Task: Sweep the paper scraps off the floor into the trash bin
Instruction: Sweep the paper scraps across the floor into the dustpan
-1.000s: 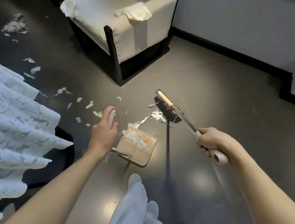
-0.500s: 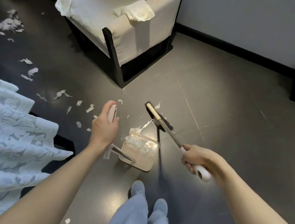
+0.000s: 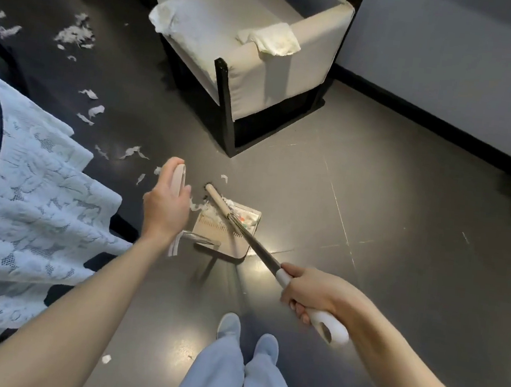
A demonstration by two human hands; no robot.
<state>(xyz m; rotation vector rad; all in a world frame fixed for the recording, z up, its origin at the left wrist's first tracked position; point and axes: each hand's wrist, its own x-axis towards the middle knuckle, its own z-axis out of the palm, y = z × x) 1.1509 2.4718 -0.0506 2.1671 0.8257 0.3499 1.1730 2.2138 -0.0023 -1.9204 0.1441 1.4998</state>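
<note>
My left hand (image 3: pixel 166 208) grips the upright white handle of a beige dustpan (image 3: pixel 227 234) that sits on the dark floor. White paper scraps (image 3: pixel 214 209) lie piled in the pan's mouth. My right hand (image 3: pixel 313 292) grips the white handle end of a broom (image 3: pixel 244 227), whose head lies over the pan's front edge, against the scraps. More scraps (image 3: pixel 131 151) trail across the floor to the left, up to a larger heap (image 3: pixel 75 33) at the far left. No trash bin is in view.
A cream armchair (image 3: pixel 262 66) with a black frame stands just beyond the pan. A table with a white lace cloth (image 3: pixel 24 199) fills the left side. A grey wall with a black skirting board (image 3: pixel 446 126) runs along the right. My feet (image 3: pixel 247 335) stand behind the pan.
The broom head has swept in from the right of the pan to its mouth, pushing scraps inside. My right hand has drawn back towards me. The left hand keeps hold of the dustpan handle.
</note>
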